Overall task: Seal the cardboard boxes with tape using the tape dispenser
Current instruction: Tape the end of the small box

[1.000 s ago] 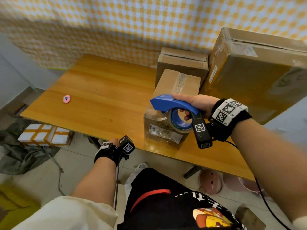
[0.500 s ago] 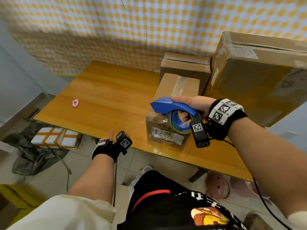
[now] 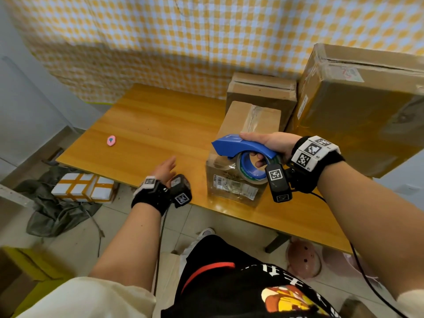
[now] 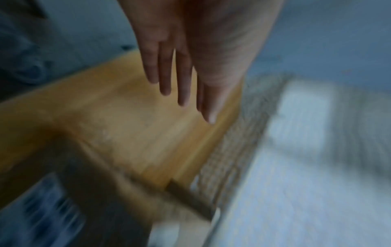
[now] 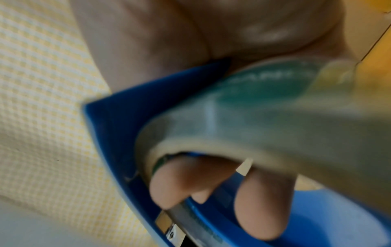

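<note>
Pink eraser [image 3: 111, 141] on wooden table [image 3: 160, 125]

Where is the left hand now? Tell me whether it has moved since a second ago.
Yes. The left hand has moved forward from below the wooden table edge to over the tabletop.

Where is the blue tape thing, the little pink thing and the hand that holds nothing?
blue plastic tape dispenser [image 3: 231, 143]: head view, its top cover.
small pink oval object [image 3: 111, 141]: head view, its middle.
left hand [image 3: 164, 169]: head view, its back.
</note>
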